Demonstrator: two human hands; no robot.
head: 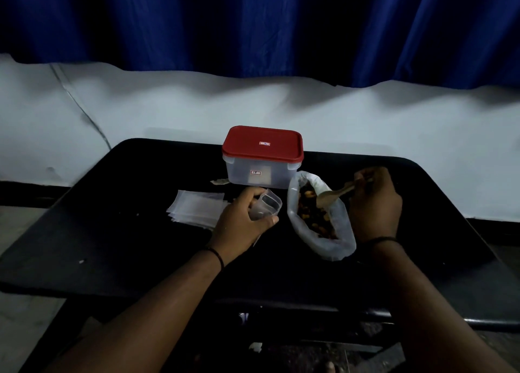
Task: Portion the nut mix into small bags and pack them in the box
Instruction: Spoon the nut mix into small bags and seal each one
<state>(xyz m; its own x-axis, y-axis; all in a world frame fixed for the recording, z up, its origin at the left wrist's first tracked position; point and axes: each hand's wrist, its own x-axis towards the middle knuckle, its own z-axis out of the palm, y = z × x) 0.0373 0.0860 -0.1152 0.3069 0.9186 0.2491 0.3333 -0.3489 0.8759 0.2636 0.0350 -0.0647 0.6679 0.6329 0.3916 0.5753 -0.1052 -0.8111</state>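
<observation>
On the black worktop (pixel 112 246) the red-lidded box (pixel 262 156) is shut. Your nut mix bag (pixel 320 218) sits floppy; right hand (pixel 374 201) grips the wooden spoon (pixel 334 194), left hand (pixel 244 220) holds a small bag (pixel 266 205) open. Wobbly scoops could spill nuts.

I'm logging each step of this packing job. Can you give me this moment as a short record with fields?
left hand: holds small clear bag open
right hand: grips wooden spoon, bowl in the nuts
nut mix bag: open, lying on black table
box: red lid on, behind the hands
spare bags: stacked left of left hand
</observation>
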